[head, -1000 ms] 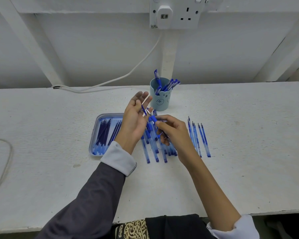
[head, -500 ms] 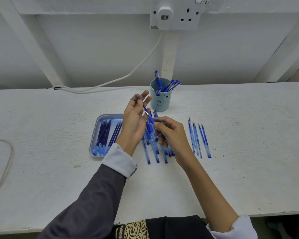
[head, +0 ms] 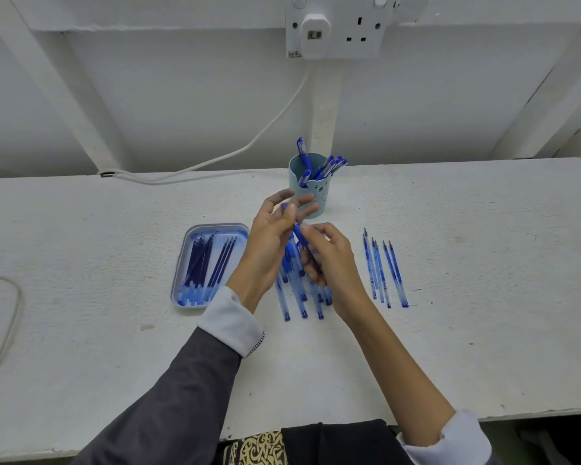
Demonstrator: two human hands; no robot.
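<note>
Both hands meet above the middle of the white table (head: 483, 347) on one blue pen (head: 297, 233). My left hand (head: 271, 245) pinches the pen's upper end between thumb and fingers. My right hand (head: 329, 260) grips the pen's barrel lower down. Beneath the hands lies a row of several blue pen barrels (head: 296, 297). A light blue tray (head: 182, 263) to the left holds several dark blue refills (head: 203, 266). Behind the hands stands a pale blue cup (head: 319, 193) with several capped blue pens (head: 319, 166).
Several assembled pens (head: 383, 270) lie in a row right of the hands. A white cable (head: 215, 159) runs from the wall socket (head: 336, 28) along the table's back. Another cable loop (head: 4, 317) lies at the far left. The table's front edge is near my body.
The white refill part seen in my left hand a second ago is no longer visible. My hands have drawn closer together on the pen, and my left fingers have closed round its upper end.
</note>
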